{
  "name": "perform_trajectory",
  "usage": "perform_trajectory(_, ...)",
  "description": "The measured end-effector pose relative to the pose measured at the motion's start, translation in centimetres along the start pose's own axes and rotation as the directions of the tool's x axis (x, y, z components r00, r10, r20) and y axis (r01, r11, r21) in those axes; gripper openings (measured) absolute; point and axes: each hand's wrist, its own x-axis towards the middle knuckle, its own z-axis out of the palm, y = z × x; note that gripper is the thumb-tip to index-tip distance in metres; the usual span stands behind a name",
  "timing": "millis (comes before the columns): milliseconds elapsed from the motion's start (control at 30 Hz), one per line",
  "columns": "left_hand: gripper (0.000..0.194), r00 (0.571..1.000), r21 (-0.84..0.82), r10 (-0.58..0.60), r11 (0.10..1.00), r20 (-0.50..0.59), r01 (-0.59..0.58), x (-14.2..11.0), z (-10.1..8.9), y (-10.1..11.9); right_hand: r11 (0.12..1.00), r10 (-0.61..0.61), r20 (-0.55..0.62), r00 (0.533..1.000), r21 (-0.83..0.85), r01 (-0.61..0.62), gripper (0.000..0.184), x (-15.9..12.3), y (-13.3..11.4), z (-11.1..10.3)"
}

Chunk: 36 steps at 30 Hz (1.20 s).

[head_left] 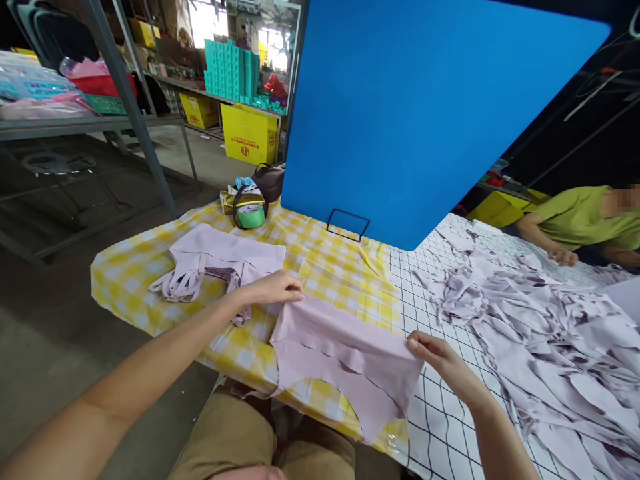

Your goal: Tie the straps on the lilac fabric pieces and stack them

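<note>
A pale lilac camisole (345, 360) is stretched between my two hands over the front of the table. My left hand (277, 288) pinches its far left corner. At its right corner, my right hand (433, 350) pinches the fabric between thumb and fingers. The cloth slopes towards me, and its curved cut-out edge hangs near the table's front edge. Just left of my left hand lies a stack of similar lilac garments (225, 250), with thin straps bunched at its near side.
A large blue board (410, 113) stands across the table's back. Loose lilac garments (540, 340) heap on the right, on white grid cloth. Green tape (250, 216) sits at the back left of the yellow checked cloth (125, 273). A person in a green shirt (580, 213) sits far right.
</note>
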Motion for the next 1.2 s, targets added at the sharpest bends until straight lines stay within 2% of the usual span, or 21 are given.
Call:
perform_trajectory(67,0.015,0.997,-0.022,-0.01,1.0,-0.074,0.009,0.2,0.1,-0.2,0.999,-0.007,-0.024,1.0,-0.045,0.006,0.037,0.5,0.3,0.1)
perform_trajectory(133,0.008,0.983,-0.022,-0.015,1.0,-0.181,0.012,0.9,0.7,-0.9,0.978,0.004,-0.076,0.997,-0.208,-0.02,0.033,1.6,0.9,0.5)
perform_trajectory(200,0.011,0.966,-0.02,-0.009,1.0,-0.257,0.004,1.9,1.8,-2.0,0.924,-0.006,-0.142,0.99,-0.38,-0.048,0.025,2.9,1.7,1.3)
perform_trajectory(267,0.021,0.958,-0.018,0.004,1.0,-0.288,-0.01,3.0,2.8,-3.0,0.884,-0.046,-0.198,0.979,-0.464,-0.052,0.015,4.2,2.5,1.9)
perform_trajectory(333,0.034,0.956,-0.001,0.001,1.0,-0.294,-0.002,3.9,3.5,-3.6,0.879,-0.088,-0.251,0.964,-0.476,-0.044,0.011,5.2,3.0,2.4)
perform_trajectory(433,0.054,0.947,0.086,-0.045,0.993,-0.319,0.076,4.4,4.6,-3.8,0.873,-0.138,-0.341,0.93,-0.485,-0.048,0.027,5.6,3.6,2.9)
perform_trajectory(500,0.06,0.929,0.181,-0.073,0.972,-0.362,0.147,4.2,5.5,-3.7,0.874,-0.156,-0.391,0.907,-0.482,-0.057,0.031,5.2,3.9,3.4)
perform_trajectory(567,0.06,0.926,0.261,-0.052,0.952,-0.373,0.158,3.8,6.5,-3.4,0.878,-0.162,-0.408,0.898,-0.475,-0.058,0.026,4.3,4.2,4.1)
perform_trajectory(700,0.059,0.969,0.31,0.029,0.949,-0.245,0.05,3.5,8.7,-2.4,0.891,-0.156,-0.366,0.917,-0.454,-0.029,0.013,2.2,4.6,5.8)
perform_trajectory(867,0.063,0.992,0.188,0.072,0.981,-0.101,-0.052,3.7,10.8,-1.4,0.893,-0.131,-0.341,0.931,-0.447,-0.038,0.009,1.5,4.8,6.7)
perform_trajectory(967,0.063,0.999,0.17,0.052,0.984,-0.008,-0.05,3.3,11.3,-1.0,0.889,-0.134,-0.314,0.94,-0.456,-0.026,0.011,1.6,4.8,6.6)
perform_trajectory(1200,0.061,0.994,0.37,0.009,0.928,0.108,-0.049,2.9,11.4,-1.2,0.885,-0.144,-0.294,0.945,-0.466,-0.01,0.015,2.2,4.8,6.8)
